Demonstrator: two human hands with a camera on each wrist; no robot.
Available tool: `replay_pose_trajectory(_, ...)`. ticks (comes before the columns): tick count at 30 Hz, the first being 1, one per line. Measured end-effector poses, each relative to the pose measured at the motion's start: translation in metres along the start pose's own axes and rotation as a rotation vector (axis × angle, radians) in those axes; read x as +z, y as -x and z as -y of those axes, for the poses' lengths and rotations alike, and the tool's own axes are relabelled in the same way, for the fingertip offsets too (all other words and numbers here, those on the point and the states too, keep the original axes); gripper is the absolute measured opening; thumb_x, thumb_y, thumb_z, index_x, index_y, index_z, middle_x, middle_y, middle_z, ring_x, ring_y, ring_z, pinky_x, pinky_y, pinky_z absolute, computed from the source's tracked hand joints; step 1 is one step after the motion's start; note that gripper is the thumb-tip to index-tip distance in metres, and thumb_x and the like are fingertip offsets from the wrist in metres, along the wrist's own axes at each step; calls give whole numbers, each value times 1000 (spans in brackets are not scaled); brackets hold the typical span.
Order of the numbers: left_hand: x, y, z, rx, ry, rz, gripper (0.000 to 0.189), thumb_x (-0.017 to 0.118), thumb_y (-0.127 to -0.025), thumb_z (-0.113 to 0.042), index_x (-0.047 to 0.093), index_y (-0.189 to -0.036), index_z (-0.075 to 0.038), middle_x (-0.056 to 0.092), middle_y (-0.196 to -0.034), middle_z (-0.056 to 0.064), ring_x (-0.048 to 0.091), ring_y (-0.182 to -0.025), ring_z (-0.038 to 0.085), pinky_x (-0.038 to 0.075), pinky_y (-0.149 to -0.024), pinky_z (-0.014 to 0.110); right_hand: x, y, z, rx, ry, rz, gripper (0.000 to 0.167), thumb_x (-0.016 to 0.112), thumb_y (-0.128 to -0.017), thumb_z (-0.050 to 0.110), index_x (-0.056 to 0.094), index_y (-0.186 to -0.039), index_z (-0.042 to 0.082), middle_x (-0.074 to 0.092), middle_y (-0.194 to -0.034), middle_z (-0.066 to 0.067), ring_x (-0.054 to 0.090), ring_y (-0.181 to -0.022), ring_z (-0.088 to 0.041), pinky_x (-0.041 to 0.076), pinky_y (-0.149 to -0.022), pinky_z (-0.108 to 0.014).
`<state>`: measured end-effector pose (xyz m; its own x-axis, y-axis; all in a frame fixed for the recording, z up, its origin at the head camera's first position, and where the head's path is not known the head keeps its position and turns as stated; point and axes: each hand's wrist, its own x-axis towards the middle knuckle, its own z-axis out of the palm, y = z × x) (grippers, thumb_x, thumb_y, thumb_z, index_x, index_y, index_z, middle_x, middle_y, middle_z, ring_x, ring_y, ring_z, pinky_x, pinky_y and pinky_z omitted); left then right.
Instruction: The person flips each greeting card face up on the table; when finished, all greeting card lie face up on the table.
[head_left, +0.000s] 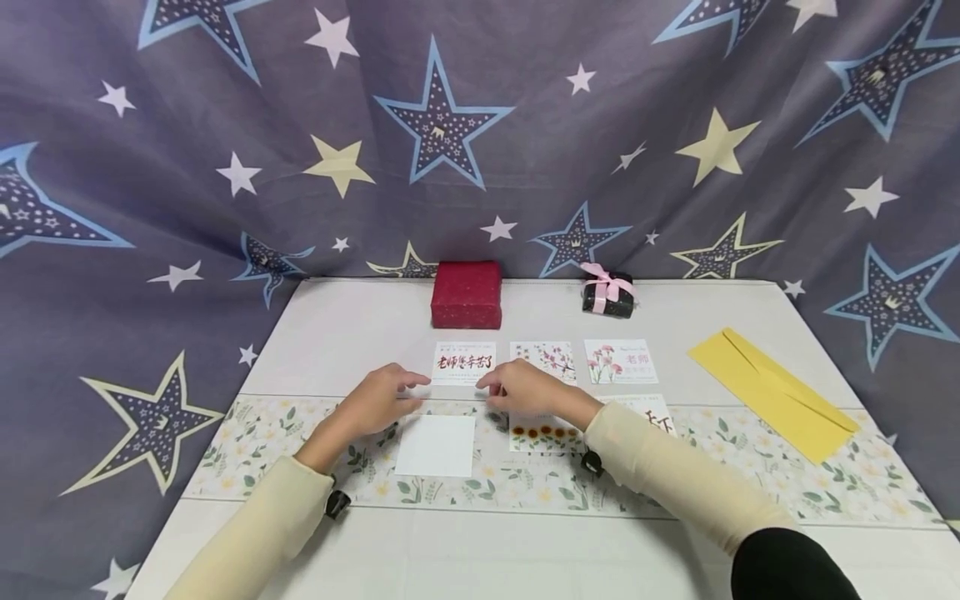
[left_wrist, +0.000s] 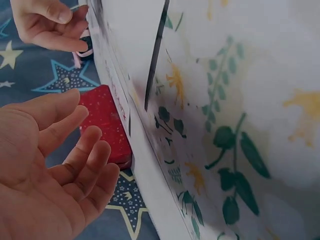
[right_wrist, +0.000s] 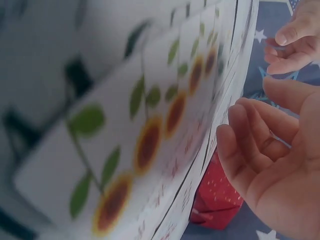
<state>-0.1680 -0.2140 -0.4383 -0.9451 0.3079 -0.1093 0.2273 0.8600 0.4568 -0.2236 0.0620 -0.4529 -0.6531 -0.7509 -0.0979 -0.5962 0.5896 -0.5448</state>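
Note:
Both hands hover on either side of a white card with red lettering (head_left: 465, 362). My left hand (head_left: 381, 400) is at its left, fingers loosely bent and holding nothing; the left wrist view shows its palm. My right hand (head_left: 525, 387) is at its right lower corner, also holding nothing, and partly covers a card with pink blossoms (head_left: 555, 360). Below the right hand lies a sunflower card (right_wrist: 175, 115). A plain white card (head_left: 435, 446) lies below the left hand. Beside the right sleeve, another lettered card (head_left: 660, 411) is partly hidden.
A red box (head_left: 467, 296) and a small black box with a pink ribbon (head_left: 609, 293) stand at the table's back. A carnation card (head_left: 621, 361) lies at right, with a yellow envelope (head_left: 772, 396) beyond it. A flowered runner (head_left: 262, 442) crosses the white table.

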Motion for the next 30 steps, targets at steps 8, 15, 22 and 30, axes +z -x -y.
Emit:
replay_pose_trajectory(8, 2, 25, 2, -25, 1, -17, 39, 72, -94, -16, 68, -132, -13, 66, -115, 13, 62, -103, 26, 54, -88, 45, 11, 3, 10, -20, -11, 22, 37, 68, -95, 16, 69, -131, 9, 73, -88, 6, 60, -74, -3, 53, -85, -28)
replay_pose_trajectory(15, 17, 40, 8, -46, 38, -6, 46, 78, -88, -14, 68, -133, -13, 63, -104, 7, 52, -87, 17, 45, -77, 35, 16, 4, 13, -34, -7, 61, 31, 69, -95, 17, 72, -125, 9, 65, -78, 9, 54, -68, -3, 48, -73, -23)
replay_pose_trajectory(22, 23, 54, 9, -49, 49, 5, 53, 84, -82, -14, 69, -133, -13, 64, -115, 7, 57, -96, 17, 50, -88, 39, 22, 3, 15, -59, 36, 85, 3, 69, -93, 16, 69, -90, 15, 51, -63, 10, 43, -58, -4, 39, -62, -20)
replay_pose_trajectory(30, 29, 64, 12, -12, -16, -8, 54, 87, -77, -13, 72, -129, -12, 62, -111, 4, 59, -102, 18, 52, -93, 42, 23, 3, 18, -65, 71, 93, 11, 69, -92, 18, 64, -82, 17, 51, -68, 9, 44, -64, -6, 40, -65, -22)
